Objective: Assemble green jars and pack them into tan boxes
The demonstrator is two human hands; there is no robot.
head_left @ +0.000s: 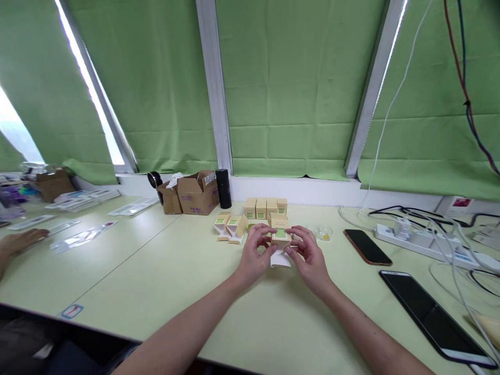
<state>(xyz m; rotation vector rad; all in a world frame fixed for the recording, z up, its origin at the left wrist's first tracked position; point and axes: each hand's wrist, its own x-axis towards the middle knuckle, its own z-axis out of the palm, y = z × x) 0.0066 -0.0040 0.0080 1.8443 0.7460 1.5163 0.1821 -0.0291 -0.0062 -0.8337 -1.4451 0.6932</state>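
Note:
Between my two hands is a small cream cardboard box (280, 235) with a green square label, its white flap hanging open toward me. My left hand (255, 252) pinches the box's left side with thumb and fingers. On the opposite side my right hand (308, 255) grips it the same way. Just left of my hands, two similar boxes with open flaps (231, 227) lie on the table. Behind stands a row of several closed boxes (261, 208). Small clear plastic pieces with a yellow spot (324, 233) lie right of my fingers.
Two phones, a smaller one (367, 247) and a larger one (435, 315), lie to the right beside a power strip (417, 242) with tangled cables. Brown cartons (198, 194) and a black cylinder (223, 188) stand at the back. Another person's hand (23, 242) rests at far left.

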